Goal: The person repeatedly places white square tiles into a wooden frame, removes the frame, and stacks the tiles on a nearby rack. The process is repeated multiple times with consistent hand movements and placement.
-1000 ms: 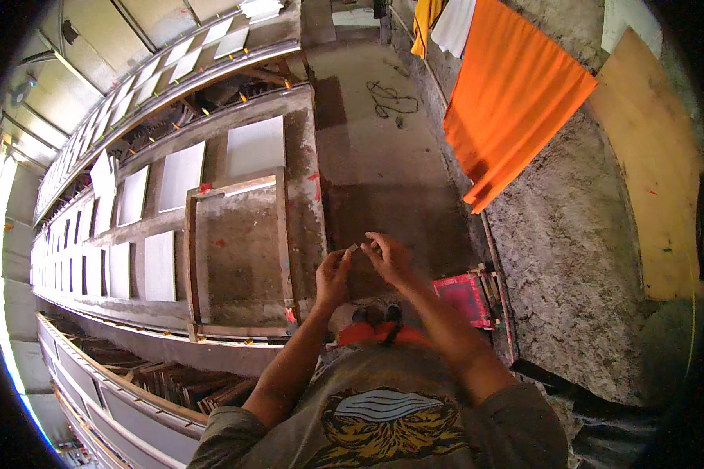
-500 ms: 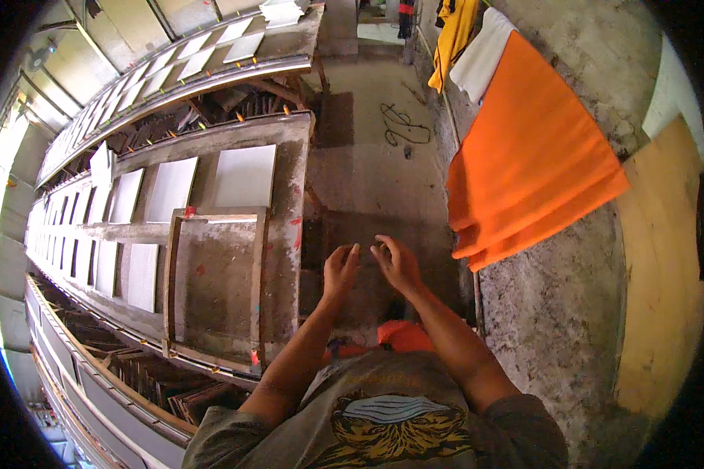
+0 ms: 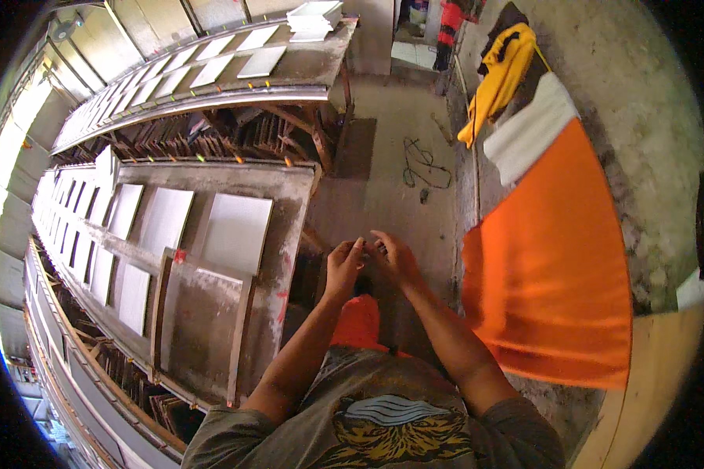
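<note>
My left hand (image 3: 343, 267) is raised in front of my body, its fingers curled in and the thumb against them. Whether anything small sits in that pinch cannot be seen. Close beside it, a small gap away, is my right hand (image 3: 396, 259). The right index finger stretches toward the left hand, apart from the other bent fingers, and no object shows in it. Below the hands an orange-red garment or cloth (image 3: 355, 322) shows at my legs. To the left, a wooden frame (image 3: 242, 336) lies on the near end of a long table (image 3: 288, 234).
White rectangular panels (image 3: 238, 234) lie in rows on the table. A second long table (image 3: 321, 66) behind carries more panels and a white stack (image 3: 314, 17). Orange cloth (image 3: 555, 273), white cloth (image 3: 533, 125) and a yellow garment (image 3: 504, 74) hang along the right wall. A dark cord (image 3: 426, 168) lies on the floor.
My view has shifted: the tables stand lower and the orange cloth is closer on the right. My hands stay together in front, the left thumb now higher against its fingers.
</note>
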{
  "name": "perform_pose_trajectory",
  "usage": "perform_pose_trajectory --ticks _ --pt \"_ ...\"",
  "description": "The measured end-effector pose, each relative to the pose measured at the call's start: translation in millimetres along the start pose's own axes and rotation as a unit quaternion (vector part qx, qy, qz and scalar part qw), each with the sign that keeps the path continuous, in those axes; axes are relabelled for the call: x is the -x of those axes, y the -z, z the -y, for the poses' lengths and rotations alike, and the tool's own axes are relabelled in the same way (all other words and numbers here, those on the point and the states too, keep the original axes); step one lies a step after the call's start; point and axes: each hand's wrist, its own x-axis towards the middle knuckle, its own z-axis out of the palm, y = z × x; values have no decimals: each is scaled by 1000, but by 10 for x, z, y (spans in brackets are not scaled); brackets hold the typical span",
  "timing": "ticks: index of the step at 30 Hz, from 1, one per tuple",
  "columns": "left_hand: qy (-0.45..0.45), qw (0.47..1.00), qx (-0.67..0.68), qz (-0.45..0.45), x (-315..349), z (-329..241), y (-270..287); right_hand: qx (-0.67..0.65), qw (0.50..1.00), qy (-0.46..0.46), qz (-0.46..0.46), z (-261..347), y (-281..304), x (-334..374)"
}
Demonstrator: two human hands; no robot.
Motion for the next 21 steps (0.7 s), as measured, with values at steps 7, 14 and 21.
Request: perform_pose_trajectory --ticks 7,14,21 --pt "-3 1000 16 -12 -1520 -501 -244 30 999 17 -8 -282 160 -1570" --pt "-15 1000 11 -8 -2872 -802 -414 -7 1000 -7 23 -571 294 -2927" --pt "-26 998 10 -49 -4399 -1005 -686 -4 999 35 15 -1014 395 -4596"
